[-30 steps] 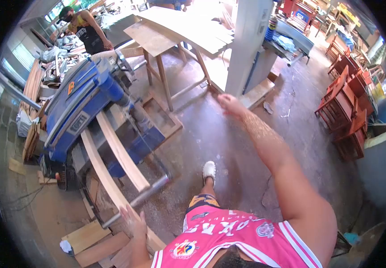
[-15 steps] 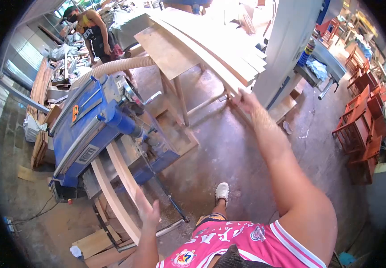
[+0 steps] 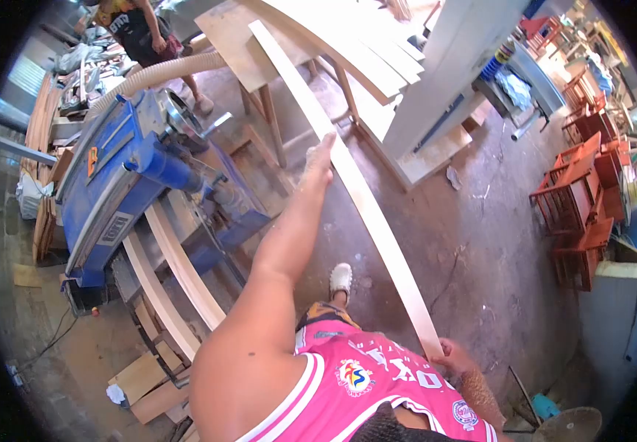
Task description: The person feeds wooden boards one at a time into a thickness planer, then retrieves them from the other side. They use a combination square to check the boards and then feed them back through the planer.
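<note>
A long pale wooden board (image 3: 368,202) runs slantwise in front of me, from the plywood-topped stand down to my right side. My left hand (image 3: 321,158) is closed on its edge around the middle. At the near end, my right hand (image 3: 452,357) grips the board low by my right hip, partly hidden by it. Two similar wooden strips (image 3: 160,295) stick out of the blue planer (image 3: 112,191) on the left, with neither hand on them.
A stack of pale boards (image 3: 363,62) lies behind the plywood-topped stand (image 3: 241,44). A ribbed hose (image 3: 160,74) leads to the planer. Someone in a dark top (image 3: 138,33) stands at the back left. Reddish wooden chairs (image 3: 572,199) line the right, past a grey post (image 3: 447,81).
The board has come away from the stack towards me. My left hand has left the strips at the planer and taken its middle; my right hand has drawn back to its near end.
</note>
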A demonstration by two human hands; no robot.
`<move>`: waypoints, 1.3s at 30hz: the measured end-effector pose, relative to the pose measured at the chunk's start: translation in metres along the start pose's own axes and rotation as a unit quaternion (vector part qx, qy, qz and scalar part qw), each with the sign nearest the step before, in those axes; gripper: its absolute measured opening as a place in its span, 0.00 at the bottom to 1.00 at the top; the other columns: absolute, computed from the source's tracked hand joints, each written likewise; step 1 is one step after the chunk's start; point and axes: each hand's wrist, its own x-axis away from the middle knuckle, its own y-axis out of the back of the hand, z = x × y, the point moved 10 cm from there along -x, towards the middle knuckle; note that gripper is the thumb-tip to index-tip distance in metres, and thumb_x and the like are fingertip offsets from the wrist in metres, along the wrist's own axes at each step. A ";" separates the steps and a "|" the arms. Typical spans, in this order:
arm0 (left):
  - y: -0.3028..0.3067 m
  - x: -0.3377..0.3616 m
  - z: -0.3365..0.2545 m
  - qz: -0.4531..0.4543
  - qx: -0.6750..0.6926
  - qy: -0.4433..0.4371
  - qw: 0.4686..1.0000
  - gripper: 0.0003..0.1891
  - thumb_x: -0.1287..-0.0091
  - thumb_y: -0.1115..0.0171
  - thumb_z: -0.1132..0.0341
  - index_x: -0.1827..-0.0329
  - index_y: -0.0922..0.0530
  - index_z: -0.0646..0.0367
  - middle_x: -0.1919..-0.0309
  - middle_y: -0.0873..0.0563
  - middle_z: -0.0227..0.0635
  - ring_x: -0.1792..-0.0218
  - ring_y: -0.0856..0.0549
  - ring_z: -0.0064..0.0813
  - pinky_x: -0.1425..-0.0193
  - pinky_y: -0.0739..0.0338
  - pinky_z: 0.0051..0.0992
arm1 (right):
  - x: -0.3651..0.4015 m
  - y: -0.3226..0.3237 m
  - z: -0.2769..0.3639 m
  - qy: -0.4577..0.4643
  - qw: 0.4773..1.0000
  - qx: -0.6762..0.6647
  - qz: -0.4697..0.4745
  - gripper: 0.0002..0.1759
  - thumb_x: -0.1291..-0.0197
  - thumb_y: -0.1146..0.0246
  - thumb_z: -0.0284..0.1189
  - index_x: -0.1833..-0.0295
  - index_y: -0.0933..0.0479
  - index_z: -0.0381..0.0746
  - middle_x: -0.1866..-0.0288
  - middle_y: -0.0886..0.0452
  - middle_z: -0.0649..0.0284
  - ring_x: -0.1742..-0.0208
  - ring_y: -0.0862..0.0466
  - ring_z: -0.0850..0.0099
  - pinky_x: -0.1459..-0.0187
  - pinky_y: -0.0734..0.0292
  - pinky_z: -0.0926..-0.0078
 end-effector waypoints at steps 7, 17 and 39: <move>-0.035 0.201 0.070 0.072 -0.035 0.011 0.997 0.23 0.40 0.29 0.60 0.49 0.22 0.69 0.61 0.15 0.39 0.63 0.15 0.29 0.62 0.19 0.30 | 0.067 0.048 -0.176 -0.073 0.995 -0.047 0.047 0.31 0.47 0.29 0.19 0.36 0.30 0.35 0.44 0.20 0.61 0.47 0.19 0.72 0.45 0.22 0.69; -0.032 0.480 0.104 0.166 -0.144 -0.102 0.970 0.23 0.32 0.36 0.52 0.47 0.25 0.64 0.58 0.15 0.40 0.56 0.16 0.29 0.50 0.20 0.31 | 0.103 0.072 -0.367 0.006 0.995 0.040 0.088 0.31 0.51 0.28 0.17 0.40 0.30 0.38 0.45 0.19 0.61 0.47 0.19 0.71 0.46 0.22 0.69; 0.171 0.568 0.178 0.284 0.355 0.025 0.890 0.16 0.31 0.48 0.50 0.56 0.20 0.51 0.63 0.14 0.37 0.60 0.14 0.38 0.49 0.18 0.41 | 0.308 0.011 -0.450 0.116 0.838 0.374 -0.380 0.33 0.61 0.24 0.27 0.47 0.30 0.35 0.44 0.26 0.50 0.42 0.26 0.50 0.38 0.31 0.59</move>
